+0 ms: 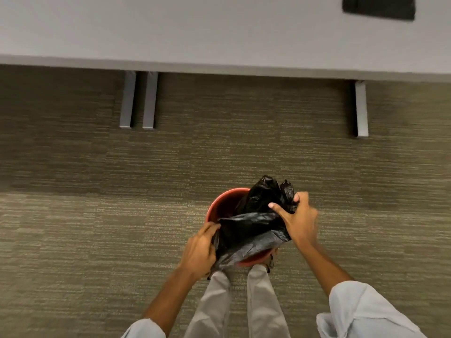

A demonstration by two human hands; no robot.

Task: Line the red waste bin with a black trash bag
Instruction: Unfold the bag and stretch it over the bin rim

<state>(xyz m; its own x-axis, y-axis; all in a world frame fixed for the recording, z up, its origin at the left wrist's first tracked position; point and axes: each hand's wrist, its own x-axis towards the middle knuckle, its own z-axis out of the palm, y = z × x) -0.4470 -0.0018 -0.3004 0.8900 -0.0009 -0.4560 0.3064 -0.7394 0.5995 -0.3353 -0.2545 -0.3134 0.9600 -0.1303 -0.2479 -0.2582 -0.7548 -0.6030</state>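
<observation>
The red waste bin stands on the carpet just in front of my feet, its far left rim and inner wall showing. A crumpled black trash bag lies over the bin's mouth and covers its near and right side. My left hand grips the bag's edge at the bin's near left rim. At the far right rim, my right hand pinches a bunched part of the bag. The bin's inside is mostly hidden by the plastic.
A grey table spans the top of the view, with its legs reaching the carpet beyond the bin. A black flat object lies on the table at the top right. My trouser legs are below the bin.
</observation>
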